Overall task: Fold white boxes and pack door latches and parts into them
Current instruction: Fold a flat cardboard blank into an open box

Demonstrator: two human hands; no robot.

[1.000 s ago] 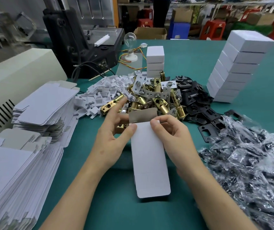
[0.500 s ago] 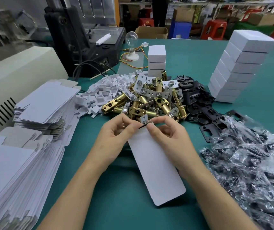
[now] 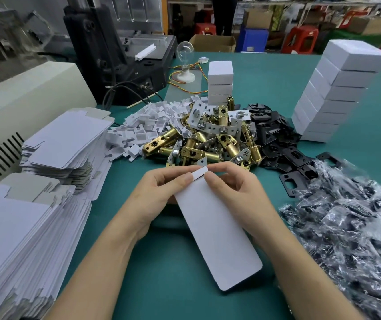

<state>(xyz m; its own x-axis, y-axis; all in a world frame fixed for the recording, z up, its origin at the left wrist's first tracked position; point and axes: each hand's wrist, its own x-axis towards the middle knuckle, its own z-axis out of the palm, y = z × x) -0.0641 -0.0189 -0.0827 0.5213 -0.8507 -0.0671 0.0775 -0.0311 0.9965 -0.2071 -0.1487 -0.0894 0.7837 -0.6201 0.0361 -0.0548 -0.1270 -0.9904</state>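
Fingers curled, the left hand (image 3: 159, 195) and right hand (image 3: 235, 192) pinch the far flap of a flat white cardboard box blank (image 3: 217, 232) at near centre. Judged early-to-midway: closed white boxes (image 3: 337, 88) stand stacked far right; heaped brass door latches (image 3: 208, 139) and unfolded blank stacks (image 3: 64, 139), left, await.

A factory packing workshop: a green bench (image 3: 265, 72) carries bulk heaps of brass door latches (image 3: 210, 144), black strike plates (image 3: 275, 139) and bagged parts (image 3: 346, 227). It also holds stacked flat box blanks (image 3: 64, 139), folded white boxes (image 3: 332, 93) and a black machine (image 3: 106, 49), with cardboard cartons (image 3: 212, 42) and red plastic stools (image 3: 300, 40) beyond.
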